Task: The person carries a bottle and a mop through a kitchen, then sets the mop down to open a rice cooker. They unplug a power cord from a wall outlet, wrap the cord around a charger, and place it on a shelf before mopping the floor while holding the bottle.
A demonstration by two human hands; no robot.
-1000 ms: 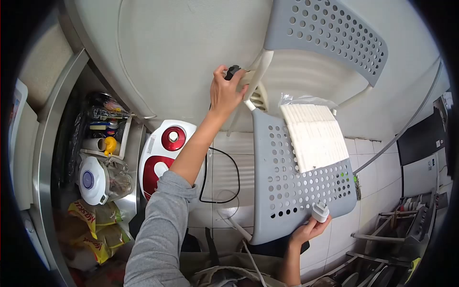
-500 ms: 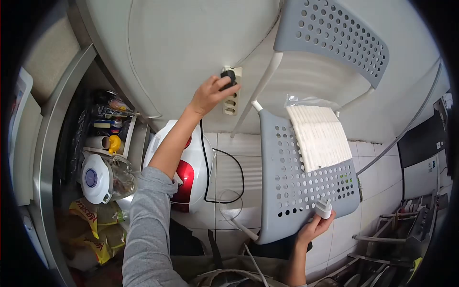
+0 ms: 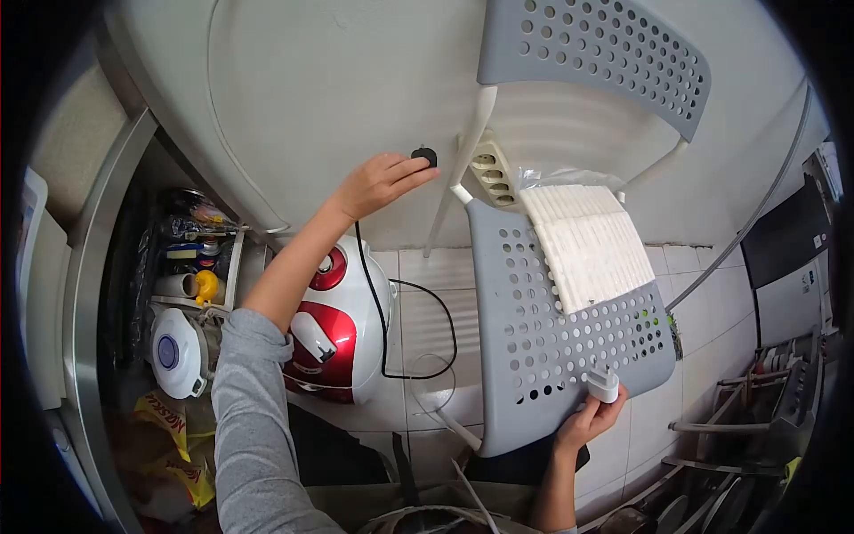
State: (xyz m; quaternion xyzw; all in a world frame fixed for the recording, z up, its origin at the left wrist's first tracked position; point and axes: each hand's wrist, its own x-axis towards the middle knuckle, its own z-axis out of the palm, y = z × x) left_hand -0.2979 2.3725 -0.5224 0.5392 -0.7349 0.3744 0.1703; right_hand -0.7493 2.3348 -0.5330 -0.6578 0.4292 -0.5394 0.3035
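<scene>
Left hand [image 3: 378, 182] pinches a black plug [image 3: 425, 156] up by the wall; right hand [image 3: 587, 423] holds a white plug [image 3: 603, 385] at the chair edge.
Left grip is closed, fingertips on the black plug's body. The plug is near the power strip [image 3: 492, 172] but not in it, with the chair leg [image 3: 458, 182] between them. Its black cord [image 3: 384, 311] hangs slack down to the red and white appliance [image 3: 342, 325] on the floor. Right grip is closed round the white plug, at the front rim of the grey chair seat [image 3: 534, 329]. My read: both plugs are light, rigid, smooth plastic. Hold them by the body, never by the limp cord.
</scene>
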